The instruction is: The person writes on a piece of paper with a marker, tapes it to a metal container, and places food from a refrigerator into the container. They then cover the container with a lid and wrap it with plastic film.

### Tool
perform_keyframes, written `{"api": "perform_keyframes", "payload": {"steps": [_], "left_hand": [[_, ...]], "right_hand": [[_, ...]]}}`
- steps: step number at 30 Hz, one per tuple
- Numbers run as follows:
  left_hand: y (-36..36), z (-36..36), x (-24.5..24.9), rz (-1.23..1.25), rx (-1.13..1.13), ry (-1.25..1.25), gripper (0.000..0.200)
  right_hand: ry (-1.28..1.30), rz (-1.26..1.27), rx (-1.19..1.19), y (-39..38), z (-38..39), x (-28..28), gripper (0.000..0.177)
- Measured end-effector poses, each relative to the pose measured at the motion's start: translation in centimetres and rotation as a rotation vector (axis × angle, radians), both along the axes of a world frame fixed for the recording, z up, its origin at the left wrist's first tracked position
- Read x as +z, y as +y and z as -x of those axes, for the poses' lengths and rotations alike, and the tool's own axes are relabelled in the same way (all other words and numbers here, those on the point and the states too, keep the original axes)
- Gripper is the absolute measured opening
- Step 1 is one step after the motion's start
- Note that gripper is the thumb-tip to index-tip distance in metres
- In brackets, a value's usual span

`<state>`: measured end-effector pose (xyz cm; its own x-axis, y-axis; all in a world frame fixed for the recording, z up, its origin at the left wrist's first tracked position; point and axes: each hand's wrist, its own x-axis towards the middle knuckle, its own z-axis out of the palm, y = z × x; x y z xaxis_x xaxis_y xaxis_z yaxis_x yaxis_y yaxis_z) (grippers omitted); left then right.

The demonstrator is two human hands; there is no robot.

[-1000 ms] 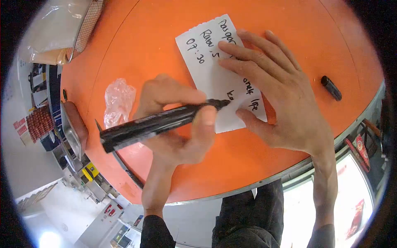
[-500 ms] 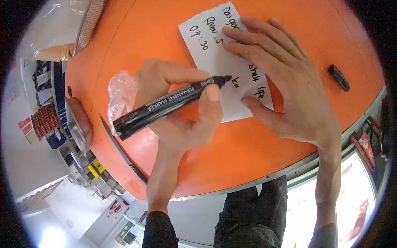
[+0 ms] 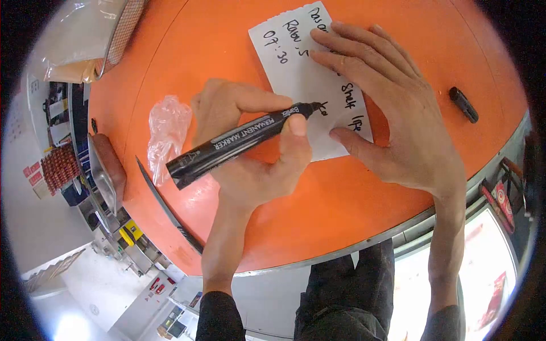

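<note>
My left hand [image 3: 250, 165] grips a black permanent marker [image 3: 239, 139], its tip resting on a white slip of paper [image 3: 296, 68] that carries handwritten words and "07:30". My right hand [image 3: 398, 125] lies flat on the paper with fingers spread, pinning it to the round orange table [image 3: 341, 216]. The thumb sits near the paper's lower edge. The marker's black cap [image 3: 463, 104] lies loose on the table to the right of my right hand.
A crumpled clear plastic wrapper [image 3: 166, 128] lies left of my left hand. A wire basket with a plastic bag [image 3: 85, 34] stands at the table's far left. A metal tray [image 3: 105, 176] and a thin dark blade-like strip [image 3: 165, 207] lie near the left rim.
The marker has tilted and its tip has shifted slightly along the paper, by the letters beside it. My right hand stays pressed on the paper.
</note>
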<state>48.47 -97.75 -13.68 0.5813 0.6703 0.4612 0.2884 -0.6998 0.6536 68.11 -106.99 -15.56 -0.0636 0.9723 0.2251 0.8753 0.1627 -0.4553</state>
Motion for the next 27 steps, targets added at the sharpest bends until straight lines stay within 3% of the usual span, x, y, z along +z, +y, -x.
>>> {"api": "perform_keyframes", "payload": {"steps": [6, 8, 13, 20, 22, 24, 27], "left_hand": [[-0.3, -0.2, 0.0, 0.032, 0.025, 0.030, 0.017], [-0.2, -0.2, -0.1, 0.008, -0.002, 0.007, 0.017], [-0.4, -0.7, 0.6, -0.111, -0.119, -0.102, 0.016], [-0.1, -0.2, 0.6, -0.125, -0.077, -0.207, 0.021], [-0.3, -0.2, 0.6, -0.117, -0.061, -0.182, 0.020], [-0.8, -0.5, 1.1, -0.091, -0.003, 0.034, 0.024], [-0.6, -1.5, 0.3, -0.104, 0.021, 0.007, 0.027]], "right_hand": [[0.020, -0.003, 0.000, -0.1, 0.4, 0.5, 0.075], [0.241, 0.008, -0.048, -0.1, 0.9, 1.7, 0.074], [0.263, 0.025, -0.003, 0.1, 0.7, 2.0, 0.072], [0.272, 0.063, -0.003, 0.4, 0.9, 2.8, 0.070], [0.267, 0.061, 0.001, 0.2, 0.8, 2.8, 0.070], [0.253, 0.066, 0.002, 0.0, 0.6, 2.8, 0.069], [0.254, 0.055, -0.005, 0.0, 0.6, 2.8, 0.069]]}}
